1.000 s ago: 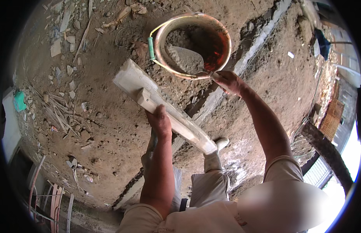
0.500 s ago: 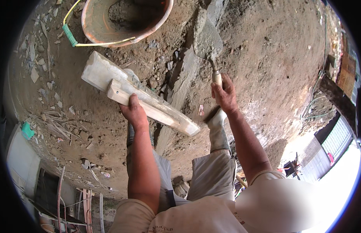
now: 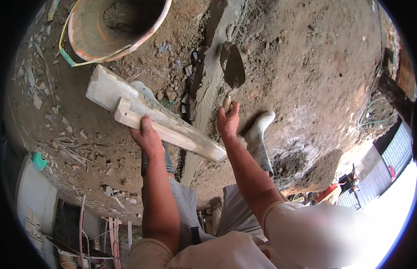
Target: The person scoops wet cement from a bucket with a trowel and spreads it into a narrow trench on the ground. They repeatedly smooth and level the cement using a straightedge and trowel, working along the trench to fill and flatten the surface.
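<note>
My left hand (image 3: pixel 148 141) is closed round the wooden handle of a long plastering float (image 3: pixel 141 112), a pale mortar-smeared board held slantwise over the ground. In my right hand (image 3: pixel 228 120) is the wooden grip of a pointed trowel (image 3: pixel 234 67), its dark blade tilted away from me and partly over a strip of wet grey mortar (image 3: pixel 204 107). That strip runs along the ground between my legs. Mortar shows on the blade's left edge. At the upper left stands a large bucket (image 3: pixel 85 33) with grey mix inside, its yellow handle with a green grip hanging down.
White rubber boots (image 3: pixel 260 130) on my feet straddle the strip. A narrow rubble-filled gap (image 3: pixel 188 85) lies along its left side. Wood scraps (image 3: pixel 67 150) and a green plastic piece (image 3: pixel 39 160) litter the left ground. Dark boards (image 3: pixel 394 96) stand far right.
My right hand has moved left and nearer with the trowel. Its blade, earlier coated with mortar, now looks mostly bare and turned. The float stays in my left hand; my right boot has shifted outward.
</note>
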A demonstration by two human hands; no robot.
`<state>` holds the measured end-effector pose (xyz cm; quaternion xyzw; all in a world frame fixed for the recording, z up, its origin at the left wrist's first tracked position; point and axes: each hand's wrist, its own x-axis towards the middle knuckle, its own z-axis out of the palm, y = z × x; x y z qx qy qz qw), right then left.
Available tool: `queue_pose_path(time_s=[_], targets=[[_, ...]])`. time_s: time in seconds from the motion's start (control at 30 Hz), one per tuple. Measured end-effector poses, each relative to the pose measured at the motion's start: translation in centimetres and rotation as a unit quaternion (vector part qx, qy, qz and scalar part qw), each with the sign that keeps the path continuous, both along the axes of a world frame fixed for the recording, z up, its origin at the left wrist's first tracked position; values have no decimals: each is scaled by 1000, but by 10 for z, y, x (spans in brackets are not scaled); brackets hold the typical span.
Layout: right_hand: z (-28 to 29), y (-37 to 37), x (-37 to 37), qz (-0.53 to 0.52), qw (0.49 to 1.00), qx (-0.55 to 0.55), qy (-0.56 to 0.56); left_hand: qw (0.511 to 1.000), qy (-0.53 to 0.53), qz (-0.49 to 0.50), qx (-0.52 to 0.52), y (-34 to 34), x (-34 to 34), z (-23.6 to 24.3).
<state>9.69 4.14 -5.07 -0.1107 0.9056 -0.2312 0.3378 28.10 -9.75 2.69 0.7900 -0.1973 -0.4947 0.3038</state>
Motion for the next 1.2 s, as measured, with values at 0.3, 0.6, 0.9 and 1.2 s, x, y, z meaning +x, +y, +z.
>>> queue_pose_path(time_s=[0.3, 0.6, 0.9, 1.2], targets=[[-4, 54, -100, 155, 987, 36, 27, 1000, -8, -14, -7, 7, -4, -2], [-44, 27, -184, 341, 934, 106, -34, 999, -16, -39, 5, 15, -16, -7], [-28, 37, -156, 395, 896, 193, -56, 999, -20, -43, -11, 23, -19, -11], [-42, 30, -161, 337, 918, 201, -56, 999, -22, -33, 13, 20, -23, -9]])
